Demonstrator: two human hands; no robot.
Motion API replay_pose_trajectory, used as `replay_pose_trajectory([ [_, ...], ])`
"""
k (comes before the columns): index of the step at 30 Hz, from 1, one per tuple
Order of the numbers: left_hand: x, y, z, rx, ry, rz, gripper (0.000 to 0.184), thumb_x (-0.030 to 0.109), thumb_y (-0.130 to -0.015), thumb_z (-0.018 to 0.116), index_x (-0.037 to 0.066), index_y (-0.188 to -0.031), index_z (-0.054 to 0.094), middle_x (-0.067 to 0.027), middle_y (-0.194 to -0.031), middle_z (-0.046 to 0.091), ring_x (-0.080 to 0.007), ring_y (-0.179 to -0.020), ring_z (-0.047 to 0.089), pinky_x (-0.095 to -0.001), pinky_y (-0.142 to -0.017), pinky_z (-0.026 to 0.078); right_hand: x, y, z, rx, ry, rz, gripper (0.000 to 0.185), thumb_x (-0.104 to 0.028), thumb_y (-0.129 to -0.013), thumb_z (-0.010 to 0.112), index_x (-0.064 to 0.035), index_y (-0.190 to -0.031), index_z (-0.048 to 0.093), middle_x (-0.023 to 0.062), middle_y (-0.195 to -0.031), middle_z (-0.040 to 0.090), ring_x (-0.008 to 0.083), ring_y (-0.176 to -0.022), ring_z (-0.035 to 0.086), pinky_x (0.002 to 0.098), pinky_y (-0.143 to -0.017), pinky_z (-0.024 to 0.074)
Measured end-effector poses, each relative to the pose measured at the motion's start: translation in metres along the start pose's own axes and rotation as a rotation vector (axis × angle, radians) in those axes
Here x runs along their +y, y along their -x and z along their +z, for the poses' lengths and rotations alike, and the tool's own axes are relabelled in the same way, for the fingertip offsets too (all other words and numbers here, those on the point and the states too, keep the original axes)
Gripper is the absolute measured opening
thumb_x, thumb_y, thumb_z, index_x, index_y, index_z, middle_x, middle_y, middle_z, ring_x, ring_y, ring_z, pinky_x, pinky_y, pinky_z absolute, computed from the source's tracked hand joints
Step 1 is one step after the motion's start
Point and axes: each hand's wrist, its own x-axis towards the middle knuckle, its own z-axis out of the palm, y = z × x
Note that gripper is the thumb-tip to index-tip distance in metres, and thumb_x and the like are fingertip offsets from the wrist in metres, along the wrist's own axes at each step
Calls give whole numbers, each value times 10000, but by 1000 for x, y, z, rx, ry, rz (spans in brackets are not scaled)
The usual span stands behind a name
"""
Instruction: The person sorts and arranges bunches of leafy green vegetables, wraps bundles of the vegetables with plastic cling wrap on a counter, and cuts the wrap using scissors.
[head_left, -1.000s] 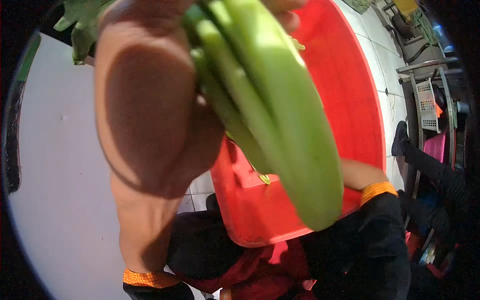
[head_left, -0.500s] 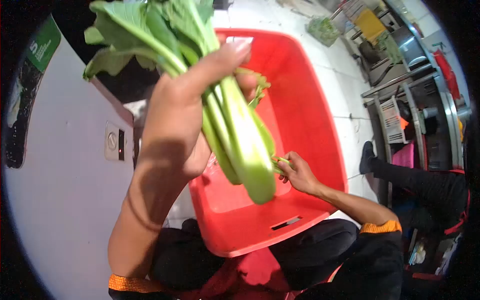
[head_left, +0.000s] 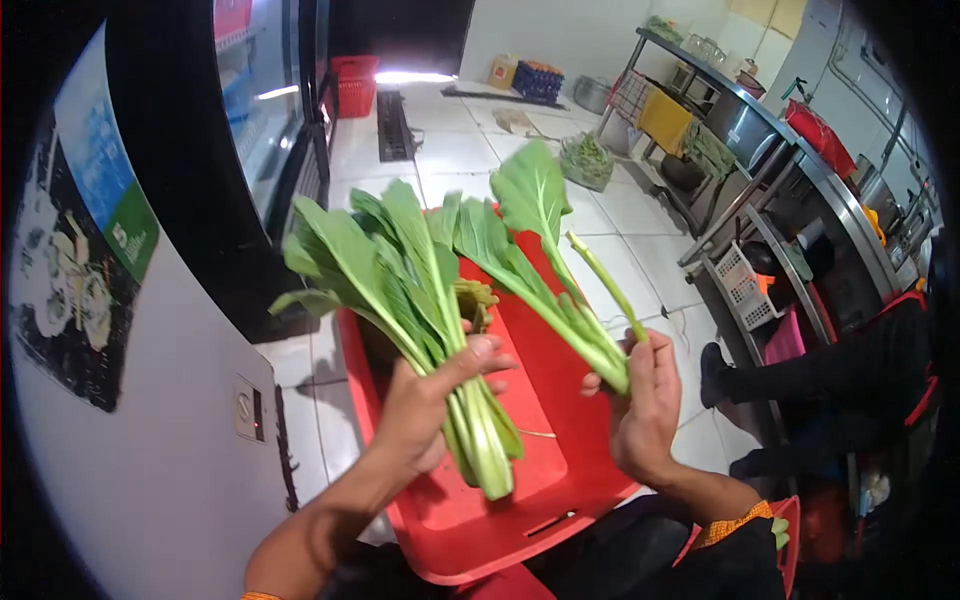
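My left hand point(head_left: 420, 405) is closed around a thick bunch of leafy greens point(head_left: 395, 265), its pale stalk ends pointing down over the crate and its leaves fanned away from me. In my right hand point(head_left: 645, 420) are a smaller few leafy greens point(head_left: 530, 285), gripped near their stalk ends, along with a thin bare stem point(head_left: 610, 278). Both hands are held above the red plastic crate point(head_left: 575, 450), which stands before my knees. Some yellowish-green stalks point(head_left: 472, 300) show at its far end, partly covered by the leaves.
A white appliance point(head_left: 200, 470) and a glass-door fridge point(head_left: 262, 120) flank the left side. Another person's dark-clad leg point(head_left: 790, 362) extends in from the right, near steel shelving point(head_left: 740, 225). A bag of greens point(head_left: 587, 162) and a red basket point(head_left: 355, 85) stand on the tiled floor.
My left hand has lowered away from the camera, still with its bunch. My right hand has risen out of the crate holding greens and a stem. The view has tilted up.
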Motion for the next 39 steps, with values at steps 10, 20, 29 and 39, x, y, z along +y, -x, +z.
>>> replay_pose_trajectory([
  [10, -6, -19, -17, -62, -38, 86, 302, 110, -847, 632, -35, -1093, 536, -121, -954, 632, -186, -854, 636, -323, -773, 559, 11, 19, 33, -240, 87, 98, 125, -83, -904, 602, 6, -982, 564, 34, -815, 590, 92, -709, 554, 229, -639, 467],
  [20, 27, -27, -29, 160, -84, 281, 261, 30, -818, 664, -56, -1036, 548, -148, -901, 634, -197, -784, 642, -314, -703, 548, 43, -6, -12, -201, 243, 127, 132, -72, -925, 558, 10, -967, 463, 110, -853, 615, 150, -724, 629, 278, -675, 540],
  [29, 50, -12, -33, 29, -169, 443, 466, 52, -814, 628, -30, -1237, 450, -122, -1013, 597, -188, -897, 615, -296, -778, 534, 312, -11, -149, -489, 1315, 666, 274, -173, -850, 481, 28, -1032, 443, 258, -894, 612, 366, -838, 627, 454, -740, 498],
  [39, 57, -23, -38, 98, -294, 442, 790, 108, -737, 676, -15, -1381, 236, -13, -879, 438, -124, -705, 470, -246, -656, 396, 335, 34, -162, -619, 1442, 626, 203, -142, -844, 514, 31, -951, 507, 267, -789, 633, 438, -789, 636, 514, -668, 514],
])
